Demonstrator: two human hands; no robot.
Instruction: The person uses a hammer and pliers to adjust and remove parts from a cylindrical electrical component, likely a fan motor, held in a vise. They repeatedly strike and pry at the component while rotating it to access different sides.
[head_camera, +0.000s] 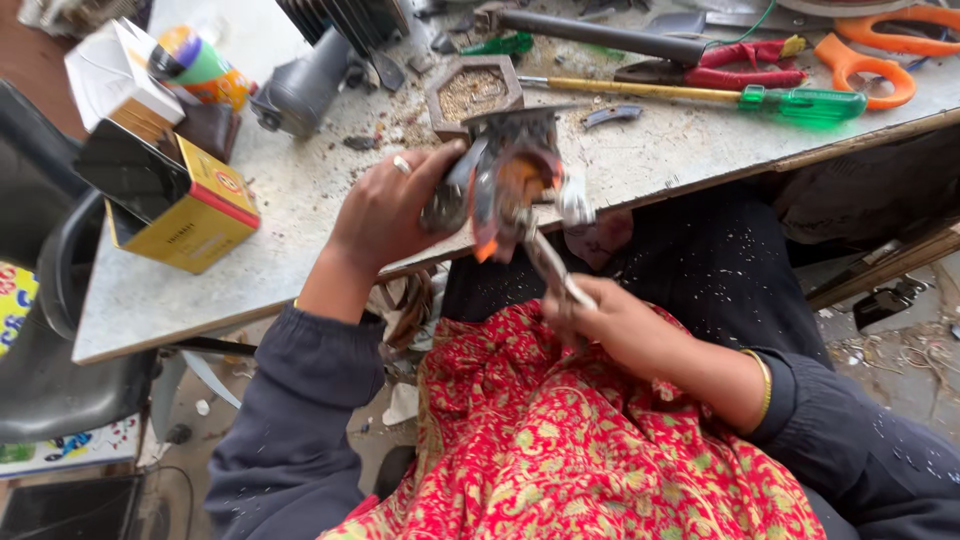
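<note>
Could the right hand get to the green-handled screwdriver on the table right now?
Probably not at once: the right hand is closed on a thin metal tool, though the green-handled screwdriver lies uncovered on the table.

The scene is lit evenly by soft daylight, and only faint shadows are cast on the pale worktable (300, 190). The metal part (505, 185) and both hands are smeared by motion blur; edges are slightly bent.
</note>
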